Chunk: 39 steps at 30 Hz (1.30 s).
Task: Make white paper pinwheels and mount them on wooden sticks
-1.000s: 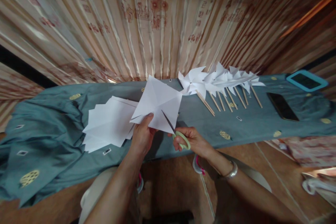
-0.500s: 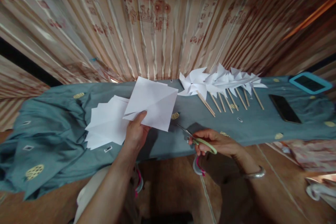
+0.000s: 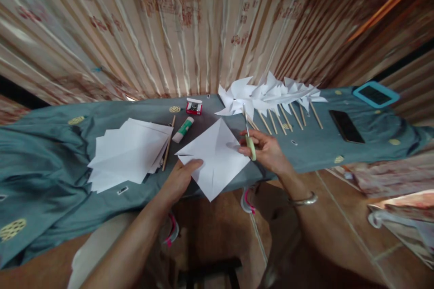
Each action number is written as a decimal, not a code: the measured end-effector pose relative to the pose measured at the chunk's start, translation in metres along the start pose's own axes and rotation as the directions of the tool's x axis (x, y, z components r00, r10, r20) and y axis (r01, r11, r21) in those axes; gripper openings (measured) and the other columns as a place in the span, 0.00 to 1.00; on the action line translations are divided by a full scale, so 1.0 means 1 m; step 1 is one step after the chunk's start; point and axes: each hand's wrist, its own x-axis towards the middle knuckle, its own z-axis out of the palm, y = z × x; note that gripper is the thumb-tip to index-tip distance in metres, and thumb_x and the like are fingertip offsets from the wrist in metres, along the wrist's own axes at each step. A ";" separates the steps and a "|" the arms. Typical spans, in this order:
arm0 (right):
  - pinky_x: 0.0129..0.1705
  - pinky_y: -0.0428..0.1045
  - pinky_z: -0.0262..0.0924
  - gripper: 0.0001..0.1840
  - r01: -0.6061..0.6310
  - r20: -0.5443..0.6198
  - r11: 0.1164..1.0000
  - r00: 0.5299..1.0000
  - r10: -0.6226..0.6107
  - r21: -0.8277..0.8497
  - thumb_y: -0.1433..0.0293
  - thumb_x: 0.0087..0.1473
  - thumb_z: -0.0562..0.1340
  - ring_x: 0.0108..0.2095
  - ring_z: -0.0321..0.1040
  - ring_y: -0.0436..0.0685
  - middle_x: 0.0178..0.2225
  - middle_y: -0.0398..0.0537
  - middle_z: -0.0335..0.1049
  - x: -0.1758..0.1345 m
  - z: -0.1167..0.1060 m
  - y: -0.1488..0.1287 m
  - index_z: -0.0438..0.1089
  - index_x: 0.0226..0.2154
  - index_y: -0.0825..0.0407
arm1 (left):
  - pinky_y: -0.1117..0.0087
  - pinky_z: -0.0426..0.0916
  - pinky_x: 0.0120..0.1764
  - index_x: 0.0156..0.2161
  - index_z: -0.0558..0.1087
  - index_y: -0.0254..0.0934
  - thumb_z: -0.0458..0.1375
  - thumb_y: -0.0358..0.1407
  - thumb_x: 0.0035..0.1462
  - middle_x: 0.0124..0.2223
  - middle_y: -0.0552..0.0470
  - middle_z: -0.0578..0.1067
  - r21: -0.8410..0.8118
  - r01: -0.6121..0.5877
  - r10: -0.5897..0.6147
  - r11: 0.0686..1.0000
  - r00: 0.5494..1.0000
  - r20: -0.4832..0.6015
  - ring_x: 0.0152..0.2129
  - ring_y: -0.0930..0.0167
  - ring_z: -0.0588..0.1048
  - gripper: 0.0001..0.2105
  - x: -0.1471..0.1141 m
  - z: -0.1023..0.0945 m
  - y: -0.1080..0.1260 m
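Left hand (image 3: 179,179) pins paper (image 3: 215,158); right hand (image 3: 266,150) grips scissors (image 3: 248,137).

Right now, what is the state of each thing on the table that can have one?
Paper square: creased, flat, held by left hand.
Scissors: in right hand, blades together, pointing away.
Glue stick: capped, lying down.
Small red box: open.
Phone: screen dark.
Pinwheels: assembled, lying in a row.

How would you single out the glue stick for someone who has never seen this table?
On the teal tablecloth, look between the stack of white sheets and the small red box. The glue stick lies there, a short white tube with a green band, beside a thin wooden stick.
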 end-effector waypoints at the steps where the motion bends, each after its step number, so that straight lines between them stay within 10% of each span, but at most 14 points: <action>1: 0.30 0.47 0.59 0.30 -0.030 0.030 1.000 0.999 0.030 0.005 0.62 0.30 0.76 0.25 0.65 0.49 0.24 0.38 0.73 -0.001 0.002 0.000 0.71 0.38 0.52 | 0.64 0.69 0.39 0.32 0.79 0.34 0.70 0.34 0.38 0.35 0.46 0.80 0.055 0.027 -0.028 0.998 0.999 0.027 0.34 0.60 0.77 0.12 0.000 -0.001 -0.002; 10: 0.23 0.44 0.51 0.26 -0.128 0.020 0.978 0.992 0.126 0.162 0.62 0.27 0.76 0.19 0.55 0.45 0.17 0.31 0.61 -0.002 0.015 0.007 0.71 0.32 0.52 | 0.67 0.68 0.34 0.32 0.80 0.34 0.70 0.41 0.37 0.30 0.47 0.80 0.184 0.000 -0.030 0.983 0.987 0.160 0.28 0.64 0.75 0.15 -0.002 0.004 0.012; 23: 0.22 0.44 0.53 0.23 -0.153 -0.009 0.959 0.987 0.159 0.237 0.64 0.28 0.75 0.18 0.57 0.46 0.16 0.31 0.63 -0.002 0.032 0.012 0.71 0.30 0.52 | 0.71 0.66 0.25 0.27 0.79 0.35 0.69 0.34 0.37 0.24 0.52 0.78 0.175 -0.030 0.019 0.984 0.998 0.065 0.21 0.68 0.73 0.08 -0.007 0.008 0.017; 30: 0.27 0.47 0.62 0.23 -0.065 -0.166 0.910 0.975 0.145 0.410 0.62 0.27 0.74 0.23 0.66 0.51 0.22 0.39 0.74 0.002 0.041 0.003 0.71 0.29 0.51 | 0.62 0.76 0.40 0.37 0.77 0.38 0.68 0.42 0.41 0.41 0.46 0.81 -0.309 0.130 -0.080 0.942 0.983 0.168 0.40 0.61 0.78 0.16 -0.013 0.015 0.029; 35: 0.28 0.48 0.63 0.23 -0.034 -0.160 0.908 0.981 0.110 0.418 0.60 0.29 0.74 0.25 0.69 0.54 0.21 0.40 0.72 0.008 0.055 0.003 0.70 0.30 0.51 | 0.56 0.72 0.50 0.39 0.75 0.38 0.68 0.40 0.44 0.47 0.47 0.79 -0.355 0.136 -0.049 0.925 0.969 0.242 0.49 0.60 0.74 0.15 -0.016 0.025 0.024; 39: 0.28 0.48 0.63 0.27 -0.069 -0.118 0.912 0.985 0.126 0.404 0.58 0.28 0.74 0.24 0.68 0.53 0.22 0.38 0.72 0.011 0.069 0.007 0.70 0.34 0.50 | 0.61 0.72 0.49 0.47 0.72 0.38 0.64 0.33 0.49 0.50 0.46 0.77 -0.376 0.068 -0.030 0.924 0.994 0.105 0.52 0.61 0.72 0.17 -0.011 0.036 0.022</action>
